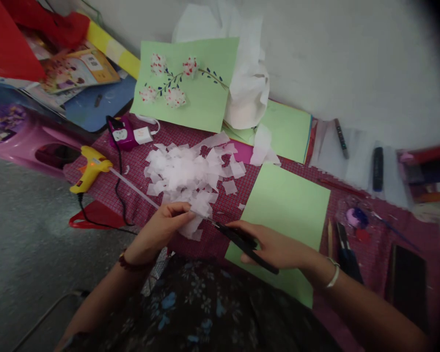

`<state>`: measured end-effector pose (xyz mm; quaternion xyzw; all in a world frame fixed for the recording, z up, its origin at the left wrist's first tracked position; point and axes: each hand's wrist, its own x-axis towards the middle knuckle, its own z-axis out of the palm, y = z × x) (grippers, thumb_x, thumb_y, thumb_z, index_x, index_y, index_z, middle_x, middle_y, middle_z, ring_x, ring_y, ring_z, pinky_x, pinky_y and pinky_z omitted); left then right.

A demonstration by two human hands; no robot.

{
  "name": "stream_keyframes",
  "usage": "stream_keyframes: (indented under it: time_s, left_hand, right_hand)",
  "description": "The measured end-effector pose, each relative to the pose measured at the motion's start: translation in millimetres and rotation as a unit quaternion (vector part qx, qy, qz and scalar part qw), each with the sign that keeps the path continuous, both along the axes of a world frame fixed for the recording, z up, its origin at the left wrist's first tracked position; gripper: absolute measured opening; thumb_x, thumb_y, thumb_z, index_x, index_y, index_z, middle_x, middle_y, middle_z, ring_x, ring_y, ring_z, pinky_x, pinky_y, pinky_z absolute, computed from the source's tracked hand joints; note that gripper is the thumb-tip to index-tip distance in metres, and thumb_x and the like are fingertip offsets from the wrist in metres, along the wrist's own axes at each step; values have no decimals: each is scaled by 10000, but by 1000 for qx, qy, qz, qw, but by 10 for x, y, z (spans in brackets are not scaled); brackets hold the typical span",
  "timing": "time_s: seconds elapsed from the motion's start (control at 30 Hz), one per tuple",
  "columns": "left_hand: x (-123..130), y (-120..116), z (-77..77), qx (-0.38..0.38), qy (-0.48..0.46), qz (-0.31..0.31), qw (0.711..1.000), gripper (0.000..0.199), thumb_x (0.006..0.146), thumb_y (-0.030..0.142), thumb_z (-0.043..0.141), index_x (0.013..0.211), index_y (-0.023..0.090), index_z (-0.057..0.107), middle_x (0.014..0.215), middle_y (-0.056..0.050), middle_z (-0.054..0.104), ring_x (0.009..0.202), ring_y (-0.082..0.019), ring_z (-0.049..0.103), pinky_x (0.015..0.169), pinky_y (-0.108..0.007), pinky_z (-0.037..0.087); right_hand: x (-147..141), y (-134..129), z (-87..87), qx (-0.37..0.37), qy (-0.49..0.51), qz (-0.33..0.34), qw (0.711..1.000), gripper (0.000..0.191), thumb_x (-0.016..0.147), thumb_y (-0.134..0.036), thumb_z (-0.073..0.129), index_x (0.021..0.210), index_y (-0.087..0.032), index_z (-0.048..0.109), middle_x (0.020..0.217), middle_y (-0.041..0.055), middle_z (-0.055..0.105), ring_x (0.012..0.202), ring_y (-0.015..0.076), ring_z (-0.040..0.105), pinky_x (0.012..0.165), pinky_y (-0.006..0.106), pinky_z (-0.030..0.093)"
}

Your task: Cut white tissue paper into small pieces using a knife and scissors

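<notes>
My right hand [264,242] is closed round the handles of black scissors [238,238], whose blades point left. Close to the blade tips, my left hand [170,220] pinches a piece of thin white paper [196,213], partly hidden by the fingers. Just beyond my hands lies a loose heap of small white paper squares [183,168] on the red checked cloth [212,244]. A blank light green sheet [286,205] lies under and beyond my right hand. At the back stands a green card [190,49] with white and red paper blossoms on a branch.
A yellow glue gun [90,168] with a cord sits at the left edge, near a purple box [124,134] and white charger [143,135]. Crumpled white paper [247,98] leans by the wall. Markers [377,168], a craft knife [346,249] and a dark phone [408,278] lie right.
</notes>
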<state>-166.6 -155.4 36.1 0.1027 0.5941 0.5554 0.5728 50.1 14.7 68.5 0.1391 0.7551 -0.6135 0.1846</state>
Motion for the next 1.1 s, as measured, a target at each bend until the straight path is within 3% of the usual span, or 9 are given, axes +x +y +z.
stream_keyframes:
  time_s: [0.2,0.43,0.53,0.77,0.87,1.1]
  left_hand:
    - [-36,21,-10,0,22,-22,1000,244,665,350,819,682,150,682,644,16,637,553,-72,530,521,-176,403]
    - [-18,17,51,-16,-10,-29,999,295,632,370,839,736,150,671,634,23,628,506,-68,518,474,-168,385]
    - [9,-19,73,-30,-21,-22,999,314,626,363,844,767,142,671,643,18,636,503,-71,528,473,-170,391]
    - [-6,0,98,18,1,72,997,280,615,313,849,754,151,669,680,9,671,574,-100,599,554,-199,468]
    - [-11,26,97,19,7,58,998,264,636,302,837,795,149,692,712,-10,698,591,-106,614,566,-204,477]
    - [53,54,28,-4,-17,4,1000,283,631,332,849,752,146,674,650,7,673,494,-81,552,479,-183,415]
  right_hand:
    - [-49,-4,-13,-18,1,-12,1000,605,803,-418,691,1336,-163,561,1099,88,669,923,230,601,807,354,462]
    - [-44,-6,-82,-55,-12,-76,996,510,826,-415,650,1260,-151,607,873,42,640,744,172,571,660,293,443]
    - [-33,9,-48,-32,6,-57,998,602,835,-434,645,1349,-143,530,950,65,637,786,185,571,698,309,455]
    - [118,79,-10,10,15,-28,999,683,836,-423,651,1432,-160,446,1180,131,626,992,277,602,860,392,475]
    - [158,61,-25,3,10,-26,1000,700,816,-411,687,1439,-190,459,1306,143,594,1102,311,589,938,421,458]
    - [16,-12,28,31,1,-19,999,697,772,-363,715,1414,-190,507,1248,123,641,1045,277,610,907,401,468]
